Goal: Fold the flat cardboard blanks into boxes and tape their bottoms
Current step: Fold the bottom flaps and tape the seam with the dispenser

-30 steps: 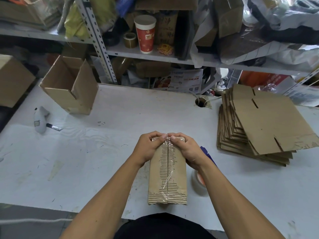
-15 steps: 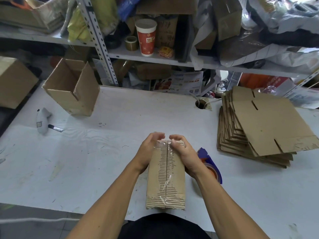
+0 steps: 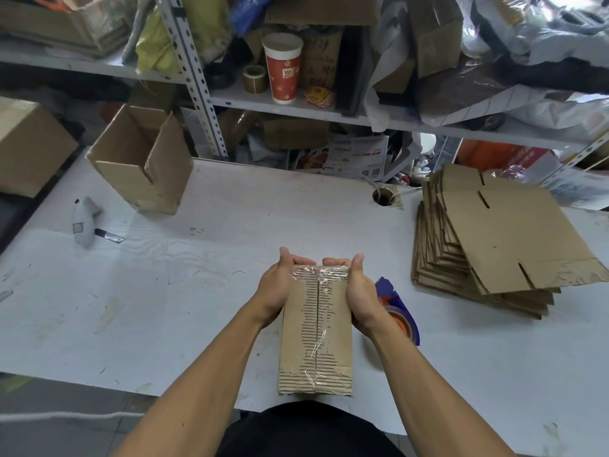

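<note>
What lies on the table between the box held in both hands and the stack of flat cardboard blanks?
In the head view, a blue tape dispenser lies between the box and the stack of blanks, partly hidden behind the right hand.

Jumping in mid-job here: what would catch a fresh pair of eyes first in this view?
Dead centre, the left hand and right hand grip a folded box by its sides, its taped bottom seam facing the camera. To the right on the white table lies a stack of flat blanks; a blue tape dispenser peeks out behind the right wrist. At far left stands an open finished box.
</note>
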